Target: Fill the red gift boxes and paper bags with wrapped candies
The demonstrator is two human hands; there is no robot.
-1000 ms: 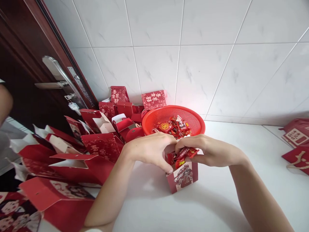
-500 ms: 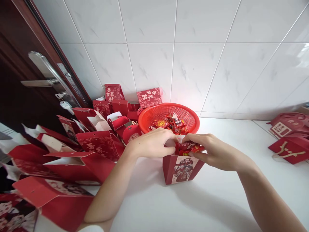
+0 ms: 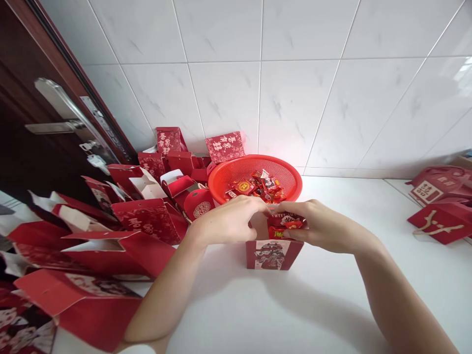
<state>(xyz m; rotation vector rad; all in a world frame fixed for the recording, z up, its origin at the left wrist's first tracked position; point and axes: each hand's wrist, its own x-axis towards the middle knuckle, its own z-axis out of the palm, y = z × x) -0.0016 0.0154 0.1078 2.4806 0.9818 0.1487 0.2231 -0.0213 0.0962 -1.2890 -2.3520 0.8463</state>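
Your small red box stood upright on the white surface, well in from its back edge, with its top open and its picture panel facing you. Your right hand was at the box's right rim, thumb in front and fingers bent over, closed around a few red wrapped sweets at the mouth of the box. Your left hand curved over the left rim, thumb and fingers a little apart; its fingertips were partly hidden, so whether they gripped the card or merely rested there, I couldn't tell.

Just behind your hands, near the back edge of the surface, sat the red mesh basket, with more wrapped candies lying in it. Left of it, many open red cartons crowded together from the back edge forward along the surface's left side. One patterned packet leaned against the tiled wall behind the basket. Toward the back right corner were a red carton with a pale label and, touching or just in front of it, one with a yellowish cord.
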